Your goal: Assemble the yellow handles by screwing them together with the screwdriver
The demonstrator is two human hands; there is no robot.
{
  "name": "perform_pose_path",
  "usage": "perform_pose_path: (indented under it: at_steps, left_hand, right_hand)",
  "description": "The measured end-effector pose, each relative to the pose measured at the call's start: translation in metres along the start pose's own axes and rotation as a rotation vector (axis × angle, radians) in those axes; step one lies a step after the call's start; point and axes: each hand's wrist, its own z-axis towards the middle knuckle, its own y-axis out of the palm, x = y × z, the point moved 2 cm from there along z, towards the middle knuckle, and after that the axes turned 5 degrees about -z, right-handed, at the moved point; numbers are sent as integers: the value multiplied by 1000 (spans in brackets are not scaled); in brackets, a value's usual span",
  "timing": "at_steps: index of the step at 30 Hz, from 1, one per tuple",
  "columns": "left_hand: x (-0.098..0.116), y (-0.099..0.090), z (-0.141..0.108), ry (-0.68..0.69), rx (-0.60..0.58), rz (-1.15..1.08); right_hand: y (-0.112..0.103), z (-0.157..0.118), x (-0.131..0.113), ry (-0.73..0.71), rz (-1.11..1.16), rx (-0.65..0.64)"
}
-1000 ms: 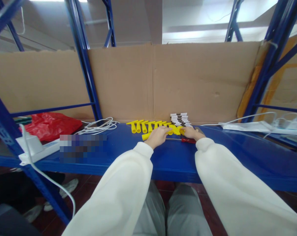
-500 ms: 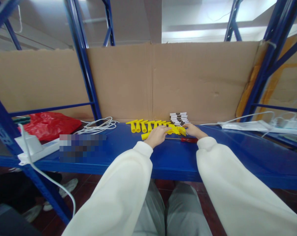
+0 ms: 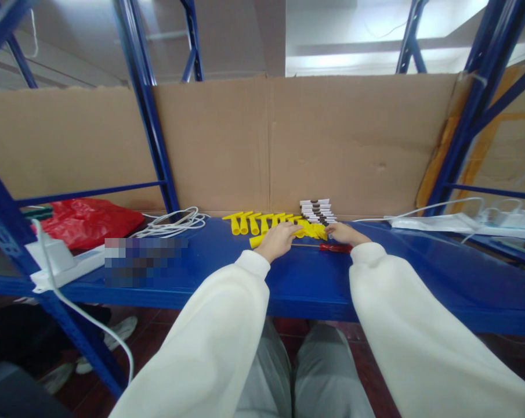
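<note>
Several yellow plastic pieces (image 3: 243,223) stand in a row along the back of the blue shelf (image 3: 306,284). My left hand (image 3: 280,239) is closed around a yellow piece (image 3: 256,241) that lies on its side, its end showing left of the hand. At the right end of the row, my right hand (image 3: 341,233) has its fingertips pinched beside the yellow pieces; what they hold, if anything, is too small to tell. Behind sit several white and dark packets (image 3: 318,210) in a stack. A red-handled screwdriver (image 3: 334,248) lies in front, below both hands.
On the left are a red plastic bag (image 3: 92,220), coiled white cable (image 3: 179,222) and a white power strip (image 3: 77,267). Cardboard (image 3: 332,139) walls the back. Another power strip (image 3: 512,217) and a white packet (image 3: 436,223) lie at the right.
My right hand has moved slightly right and down, off the yellow pieces at the row's end. My left hand has stayed in place.
</note>
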Motion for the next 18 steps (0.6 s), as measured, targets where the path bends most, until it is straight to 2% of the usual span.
perform_pose_path:
  at_steps: [6, 14, 18]
  left_hand:
    - [0, 0, 0, -1, 1, -13]
    - [1, -1, 0, -6, -3, -6]
    - [0, -1, 0, -5, -2, -14]
  right_hand:
    - [1, -2, -3, -20, 22, 7]
    - [1, 0, 5, 69, 105, 73]
    - [-4, 2, 9, 89, 163, 198]
